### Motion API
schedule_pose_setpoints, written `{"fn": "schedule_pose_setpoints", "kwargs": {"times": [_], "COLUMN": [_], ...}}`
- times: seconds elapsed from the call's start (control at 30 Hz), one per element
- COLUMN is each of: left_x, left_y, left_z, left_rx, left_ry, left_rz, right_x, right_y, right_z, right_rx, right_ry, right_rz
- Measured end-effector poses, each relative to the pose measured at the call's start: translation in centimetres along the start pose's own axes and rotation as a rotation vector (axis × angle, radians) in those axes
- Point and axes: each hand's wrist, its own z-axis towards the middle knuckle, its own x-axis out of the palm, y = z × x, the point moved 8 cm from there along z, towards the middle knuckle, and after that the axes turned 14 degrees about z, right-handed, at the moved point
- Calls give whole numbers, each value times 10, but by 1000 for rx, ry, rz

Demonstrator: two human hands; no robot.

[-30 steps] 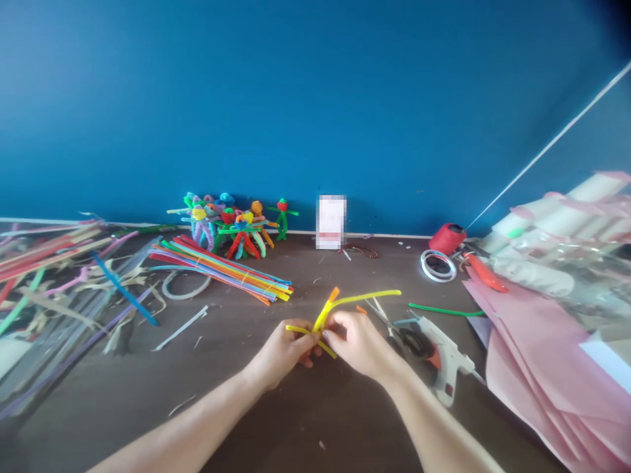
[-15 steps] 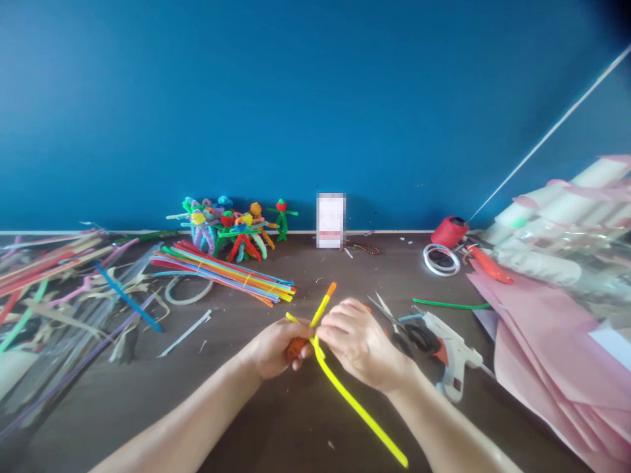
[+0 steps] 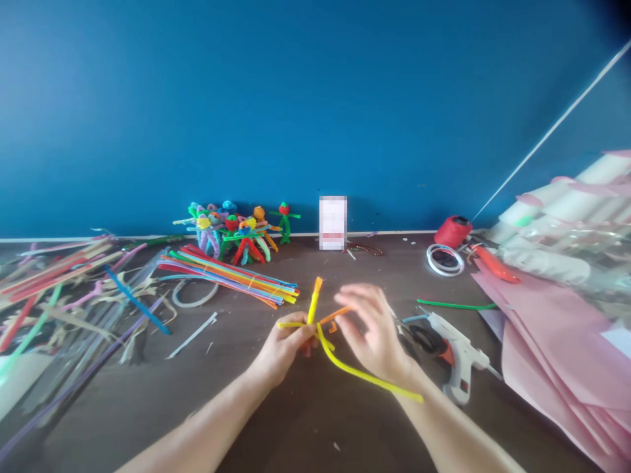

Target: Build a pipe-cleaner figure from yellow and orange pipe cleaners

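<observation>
At lower center, the left hand (image 3: 283,348) pinches light, bendy yellow pipe cleaners (image 3: 359,372) at their crossing, the firmest hold; the right hand (image 3: 372,326) stands open, empty, beside an orange pipe cleaner (image 3: 335,316).

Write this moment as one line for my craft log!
left hand: holds yellow pipe cleaner and orange pipe cleaner | right hand: open, fingers spread beside them | nearby: scissors, hot glue gun

pipe cleaner (image 3: 365,374): fuzzy chenille, soft and rough | glue gun (image 3: 456,351): glossy white plastic | paper (image 3: 542,374): smooth matt pink | surface (image 3: 236,407): smooth matt brown
</observation>
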Motion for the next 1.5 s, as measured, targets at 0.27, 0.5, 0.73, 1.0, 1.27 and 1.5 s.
{"fn": "schedule_pose_setpoints", "kwargs": {"times": [0.27, 0.5, 0.73, 1.0, 1.27, 1.5], "left_x": [0, 6, 7, 7, 10, 8], "left_y": [-7, -7, -12, -3, -6, -4], "left_z": [0, -1, -4, -2, -4, -3], "left_rx": [134, 105, 157, 91, 97, 91], "left_ry": [-6, 53, 32, 62, 53, 20], "left_rz": [265, 237, 311, 281, 306, 336], "right_x": [37, 47, 48, 48, 35, 40], "right_y": [-47, -41, -42, -38, -26, -26], "right_z": [-16, -18, -23, -20, -13, -15], "right_rx": [658, 620, 693, 567, 309, 364], "right_ry": [193, 204, 242, 301, 205, 315], "right_rz": [593, 628, 676, 462, 121, 85]}}
